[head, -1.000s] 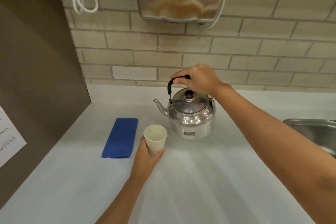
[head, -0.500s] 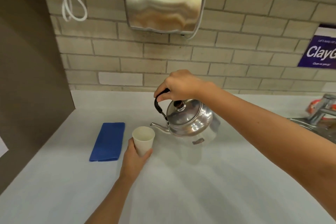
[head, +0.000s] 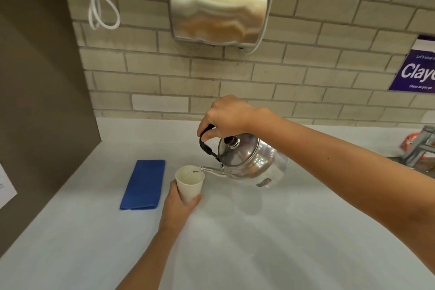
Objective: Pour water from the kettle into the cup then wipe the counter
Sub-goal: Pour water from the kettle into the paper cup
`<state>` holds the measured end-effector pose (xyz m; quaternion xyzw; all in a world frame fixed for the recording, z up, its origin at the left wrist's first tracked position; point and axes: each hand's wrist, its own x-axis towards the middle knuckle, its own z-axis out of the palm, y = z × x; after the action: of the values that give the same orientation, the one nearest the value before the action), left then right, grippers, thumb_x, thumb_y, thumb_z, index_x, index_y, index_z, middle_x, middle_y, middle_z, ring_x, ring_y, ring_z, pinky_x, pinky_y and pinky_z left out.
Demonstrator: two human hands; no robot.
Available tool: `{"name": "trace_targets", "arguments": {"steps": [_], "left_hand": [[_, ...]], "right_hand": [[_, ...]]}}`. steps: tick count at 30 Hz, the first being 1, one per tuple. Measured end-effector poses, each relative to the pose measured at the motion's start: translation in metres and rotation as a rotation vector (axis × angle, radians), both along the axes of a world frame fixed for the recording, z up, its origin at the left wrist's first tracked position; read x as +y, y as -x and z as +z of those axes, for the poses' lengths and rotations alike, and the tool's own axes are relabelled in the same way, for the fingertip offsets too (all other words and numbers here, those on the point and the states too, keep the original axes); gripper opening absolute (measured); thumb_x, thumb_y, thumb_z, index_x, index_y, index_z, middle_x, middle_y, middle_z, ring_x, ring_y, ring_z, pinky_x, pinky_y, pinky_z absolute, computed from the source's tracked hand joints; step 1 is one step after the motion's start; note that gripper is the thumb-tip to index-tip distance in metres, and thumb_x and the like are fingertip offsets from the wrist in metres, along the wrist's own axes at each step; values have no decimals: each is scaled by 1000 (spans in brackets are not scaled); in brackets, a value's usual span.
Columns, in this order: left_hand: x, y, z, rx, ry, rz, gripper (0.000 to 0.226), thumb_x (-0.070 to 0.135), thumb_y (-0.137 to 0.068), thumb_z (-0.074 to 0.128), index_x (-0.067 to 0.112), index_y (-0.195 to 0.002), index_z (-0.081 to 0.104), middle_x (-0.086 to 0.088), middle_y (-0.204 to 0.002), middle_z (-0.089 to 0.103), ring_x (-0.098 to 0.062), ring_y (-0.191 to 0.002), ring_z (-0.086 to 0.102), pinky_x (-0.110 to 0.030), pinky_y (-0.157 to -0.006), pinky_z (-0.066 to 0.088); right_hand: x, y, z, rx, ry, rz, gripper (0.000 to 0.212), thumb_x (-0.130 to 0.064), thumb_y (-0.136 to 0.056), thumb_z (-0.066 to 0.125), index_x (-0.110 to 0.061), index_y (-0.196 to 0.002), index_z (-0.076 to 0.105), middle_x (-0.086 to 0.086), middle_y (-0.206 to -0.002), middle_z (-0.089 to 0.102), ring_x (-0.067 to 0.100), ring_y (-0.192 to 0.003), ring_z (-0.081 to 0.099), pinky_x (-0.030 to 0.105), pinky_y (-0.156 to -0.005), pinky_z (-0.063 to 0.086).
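Hard to make out: whether water is actually running from the kettle spout, only a thin glint shows at the tip over the cup, and the water level inside can't be read. Kettle's base is partly hidden by its own tilt, handle mostly covered by the right hand. Cup's lower part hidden behind the left hand. Sign on the wall cut off at the right edge, txt reads "Clay" w/ the rest lost. Tap at far right blurred, also cut off, w/ something red-orange behind it I can't identify. Paper at the left edge mostly out of frame.

Right hand clamped on the kettle's black handle, kettle lifted off the counter and tipped to the left, spout tip just above the cup rim. Left hand wrapped round the cup from below/near side, cup leaning a bit toward the kettle.

Blue cloth folded, flat on the counter just left of the cup, not touching it. Metal hand dryer on the brick wall above, white cable looped to its left. Brown side panel closes off the counter's left end
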<state>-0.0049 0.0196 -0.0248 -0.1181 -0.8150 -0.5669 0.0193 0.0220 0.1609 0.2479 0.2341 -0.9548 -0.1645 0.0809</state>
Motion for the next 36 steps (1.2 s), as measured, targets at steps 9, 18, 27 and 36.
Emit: {"name": "trace_targets", "arguments": {"steps": [9,18,27,36], "left_hand": [[0,-1,2,-9,-18,-18,77,30,-68,79,17,-129,35,-8,-126,53,-25,-109,53,-40,-91,51],[-1,-1,1,2,3,-16,77,31,-69,78,16,-130,34,-9,-126,53,-26,-110,53,-38,-90,51],[-1,0,0,-2,-10,-2,74,33,-65,80,17,-123,38,-7,-117,56,-24,-102,56,-38,-84,54],[0,1,-2,-3,-28,-2,71,33,-65,81,18,-121,39,-6,-115,58,-23,-101,57,-39,-84,55]], "right_hand": [[-6,5,-1,-14,-48,25,24,-45,-85,58,-34,-104,67,-6,-84,72,10,-64,43,21,-46,23],[-12,10,0,-31,-94,26,25,-46,-85,57,-34,-105,66,-6,-87,72,17,-75,58,21,-47,25],[-15,7,-1,-12,-129,34,25,-46,-86,56,-34,-106,65,-6,-84,71,13,-67,44,22,-47,22],[-20,5,3,-17,-138,38,25,-43,-86,56,-32,-106,66,-5,-87,72,13,-68,45,25,-53,31]]}}
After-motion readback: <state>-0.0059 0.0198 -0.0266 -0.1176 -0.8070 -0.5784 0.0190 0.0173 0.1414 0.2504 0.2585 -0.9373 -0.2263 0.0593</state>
